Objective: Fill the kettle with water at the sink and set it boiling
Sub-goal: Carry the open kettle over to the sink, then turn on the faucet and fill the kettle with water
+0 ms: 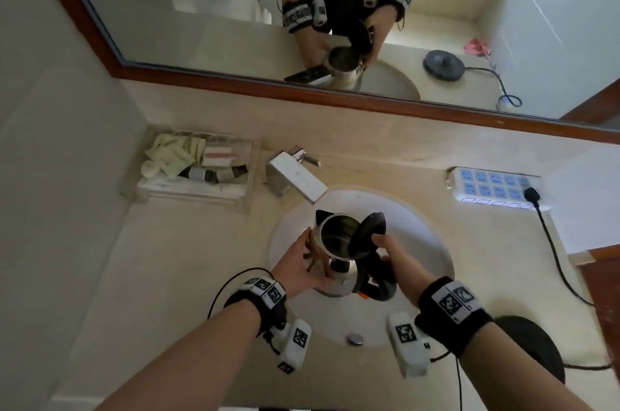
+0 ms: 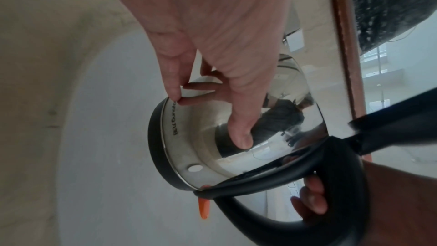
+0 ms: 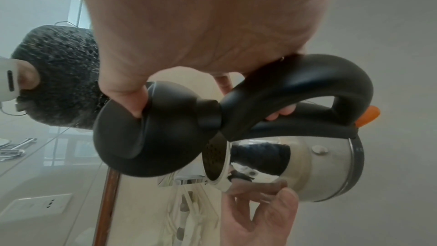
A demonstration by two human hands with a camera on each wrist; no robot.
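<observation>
A steel kettle (image 1: 339,279) with a black handle (image 1: 379,279) hangs over the white sink basin (image 1: 419,242), below and in front of the faucet (image 1: 295,175). Its black lid (image 1: 367,236) stands open and the inside looks dry. My right hand (image 1: 385,256) grips the handle, thumb pressed on the raised lid (image 3: 146,134). My left hand (image 1: 310,246) rests flat against the kettle's left side (image 2: 212,147), with its fingers (image 2: 241,137) touching the shiny wall. An orange switch (image 2: 204,208) sits at the foot of the handle. No water runs from the faucet.
The black kettle base (image 1: 530,347) lies on the counter at the right, its cord leading to a white power strip (image 1: 493,189). A clear tray (image 1: 248,205) of toiletries stands left of the faucet. A framed mirror (image 1: 302,91) runs behind. The drain plug (image 1: 355,339) sits near the basin's front.
</observation>
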